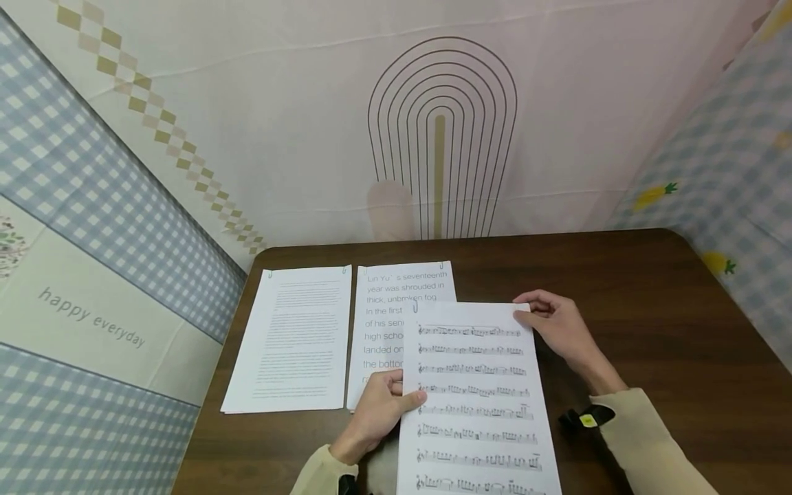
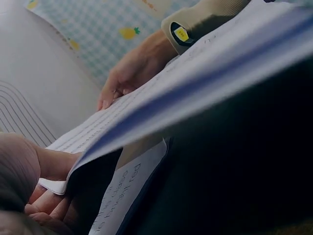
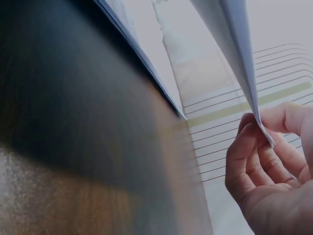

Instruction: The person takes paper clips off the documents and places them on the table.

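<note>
A stack of sheet music (image 1: 473, 405) is raised above the dark table, a paper clip (image 1: 415, 306) at its top left corner. My left hand (image 1: 381, 411) pinches its left edge, thumb on the printed side and fingers behind. At the top right corner my right hand (image 1: 557, 328) pinches the pages between thumb and fingers; the right wrist view shows this grip on the sheet edge (image 3: 254, 103). Beneath it, partly covered, lies a large-print text stack (image 1: 383, 330) with clips at its top corners. In the left wrist view, part of that printed page (image 2: 129, 191) shows under the music.
A small-print text stack (image 1: 303, 344), clipped at both top corners, lies at the left of the brown wooden table (image 1: 668, 309). Behind the table hangs a white cloth (image 1: 297, 137) with an arch pattern. Blue checked cloths (image 1: 718, 172) flank it.
</note>
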### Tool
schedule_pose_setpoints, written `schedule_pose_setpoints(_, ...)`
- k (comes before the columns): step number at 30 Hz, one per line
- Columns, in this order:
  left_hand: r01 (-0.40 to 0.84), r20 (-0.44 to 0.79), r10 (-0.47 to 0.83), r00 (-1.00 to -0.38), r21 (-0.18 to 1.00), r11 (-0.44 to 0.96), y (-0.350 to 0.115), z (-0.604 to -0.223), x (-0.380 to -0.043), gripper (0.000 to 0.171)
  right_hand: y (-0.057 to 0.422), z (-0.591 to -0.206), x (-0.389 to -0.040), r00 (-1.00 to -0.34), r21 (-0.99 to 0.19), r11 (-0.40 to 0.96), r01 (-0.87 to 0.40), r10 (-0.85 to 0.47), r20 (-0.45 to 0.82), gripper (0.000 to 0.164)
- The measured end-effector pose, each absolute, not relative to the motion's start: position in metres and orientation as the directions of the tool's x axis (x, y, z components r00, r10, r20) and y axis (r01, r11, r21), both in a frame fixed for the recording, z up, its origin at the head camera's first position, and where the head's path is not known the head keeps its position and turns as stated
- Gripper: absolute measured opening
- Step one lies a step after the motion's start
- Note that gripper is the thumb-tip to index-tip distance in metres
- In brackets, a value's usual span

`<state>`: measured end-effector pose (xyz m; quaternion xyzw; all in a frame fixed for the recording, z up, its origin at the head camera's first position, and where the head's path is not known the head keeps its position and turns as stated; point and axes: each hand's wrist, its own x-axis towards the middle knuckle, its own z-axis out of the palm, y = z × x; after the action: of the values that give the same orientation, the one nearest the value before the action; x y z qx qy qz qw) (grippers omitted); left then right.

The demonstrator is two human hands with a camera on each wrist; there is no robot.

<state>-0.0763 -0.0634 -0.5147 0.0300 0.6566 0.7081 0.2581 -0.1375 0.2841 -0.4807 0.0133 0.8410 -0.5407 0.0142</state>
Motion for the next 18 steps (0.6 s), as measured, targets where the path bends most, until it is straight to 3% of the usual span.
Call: schedule_pose_setpoints(18,-0.331,-0.335,0.372,-0.866,0.941,0.078,-0.053,-0.514,-0.075,0.026,0.296,-0.489,-0.133,-0.99,-0.917,0.388,0.089,0.134,-0.039,0.031)
